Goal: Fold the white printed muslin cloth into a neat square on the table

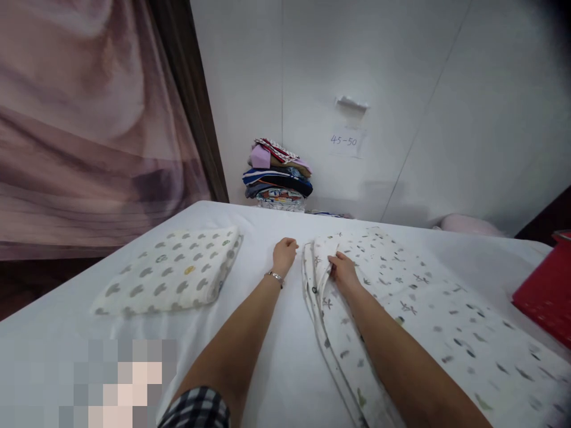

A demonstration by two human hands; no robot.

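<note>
A white cloth printed with small grey and green leaf-like shapes (414, 309) lies spread on the white-covered surface, its left side folded over in layers. At the far end of that fold, my right hand (345, 273) pinches the cloth's edge between thumb and fingers, lifting it slightly. My left hand (284, 255), with a bracelet at its wrist, is just left of the layered edge and apart from it; the fingers are curled together, with nothing visible in them. Further left lies a folded white cloth with grey mouse-head shapes (172, 270), touched by neither hand.
A stack of folded textiles (277, 175) stands beyond the far edge, against the wall. Above it hangs a paper marked 45-50 (345, 142). A pinkish curtain (89, 131) hangs at left, and a red object (544, 291) sits at the right edge. The lower left is pixelated.
</note>
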